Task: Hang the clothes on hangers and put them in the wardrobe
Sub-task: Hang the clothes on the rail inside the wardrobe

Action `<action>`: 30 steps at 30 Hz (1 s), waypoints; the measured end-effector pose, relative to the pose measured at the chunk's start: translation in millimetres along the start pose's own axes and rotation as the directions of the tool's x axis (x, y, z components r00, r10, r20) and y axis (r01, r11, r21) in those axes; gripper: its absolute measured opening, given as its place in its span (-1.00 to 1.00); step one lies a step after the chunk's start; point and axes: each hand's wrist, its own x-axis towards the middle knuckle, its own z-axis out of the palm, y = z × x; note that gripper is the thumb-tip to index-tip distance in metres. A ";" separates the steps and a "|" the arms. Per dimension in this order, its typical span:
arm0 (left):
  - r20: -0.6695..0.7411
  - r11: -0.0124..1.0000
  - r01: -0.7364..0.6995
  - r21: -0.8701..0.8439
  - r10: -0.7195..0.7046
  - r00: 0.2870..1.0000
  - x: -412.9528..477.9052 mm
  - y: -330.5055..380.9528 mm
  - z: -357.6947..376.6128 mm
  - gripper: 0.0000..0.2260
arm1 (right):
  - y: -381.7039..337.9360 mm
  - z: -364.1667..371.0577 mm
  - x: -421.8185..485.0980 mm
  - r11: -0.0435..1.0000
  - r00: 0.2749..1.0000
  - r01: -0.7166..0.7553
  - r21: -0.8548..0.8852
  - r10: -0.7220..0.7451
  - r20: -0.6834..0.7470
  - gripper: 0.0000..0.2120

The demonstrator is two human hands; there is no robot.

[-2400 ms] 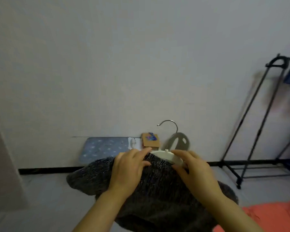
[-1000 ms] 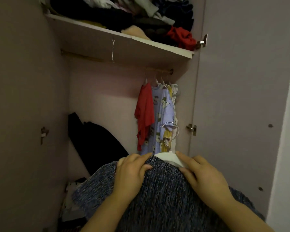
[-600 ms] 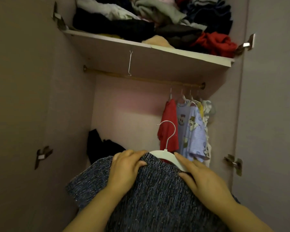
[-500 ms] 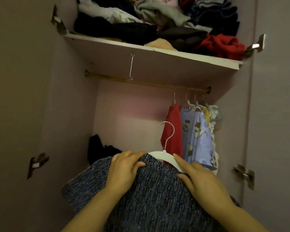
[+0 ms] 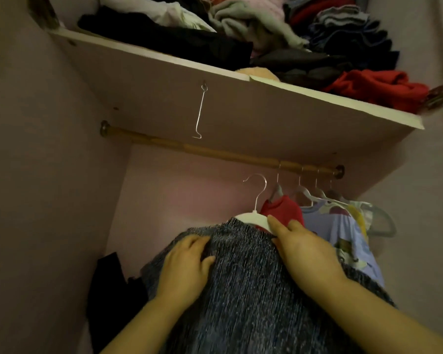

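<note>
A dark speckled knit garment (image 5: 241,290) hangs on a white hanger (image 5: 252,217), which I hold up inside the wardrobe. The hanger's metal hook (image 5: 258,186) stands upright just below the wooden rail (image 5: 189,148), left of the hung clothes and not touching the rail. My left hand (image 5: 187,267) grips the garment's left shoulder, fingers curled over the fabric. My right hand (image 5: 304,251) holds the hanger's right arm through the knit, its fingertips on the white plastic. The garment's lower part is out of frame.
A red top (image 5: 283,209) and a lilac printed shirt (image 5: 343,233) hang with others at the rail's right end. The shelf (image 5: 292,98) above holds piled clothes. A wire hook (image 5: 200,113) dangles from it. A black garment (image 5: 113,290) lies low on the left.
I turned from the wall to the open wardrobe and raised the hanger with the garment; its hook now sits close under the rail. My left hand slid from the collar onto the left shoulder.
</note>
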 end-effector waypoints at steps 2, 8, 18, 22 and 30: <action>0.024 1.000 -0.006 0.004 0.006 1.000 27.0 -16.2 13.0 -0.60 | -0.4 5.9 36.5 0.999 0.999 -0.033 -0.037 0.032 -0.012 -0.44; 0.034 0.998 -0.055 0.034 0.053 0.998 97.8 -43.6 40.9 -0.58 | 8.6 11.1 118.1 0.982 0.990 -0.140 -0.128 0.136 -0.041 -0.48; 0.024 0.992 -0.119 0.041 0.118 0.993 133.5 -67.9 67.6 -0.61 | 17.4 36.8 199.3 0.951 0.959 -0.279 -0.132 0.282 0.005 -0.61; 0.062 0.993 -0.115 0.030 0.113 0.992 127.9 -74.8 76.3 -0.62 | 6.2 65.5 198.4 0.949 0.951 -0.286 -0.133 0.299 0.083 -0.65; 0.155 0.994 -0.102 0.050 0.093 0.984 102.9 -71.5 89.1 -0.56 | -12.8 69.5 177.9 0.949 0.954 -0.239 -0.208 0.269 0.130 -0.63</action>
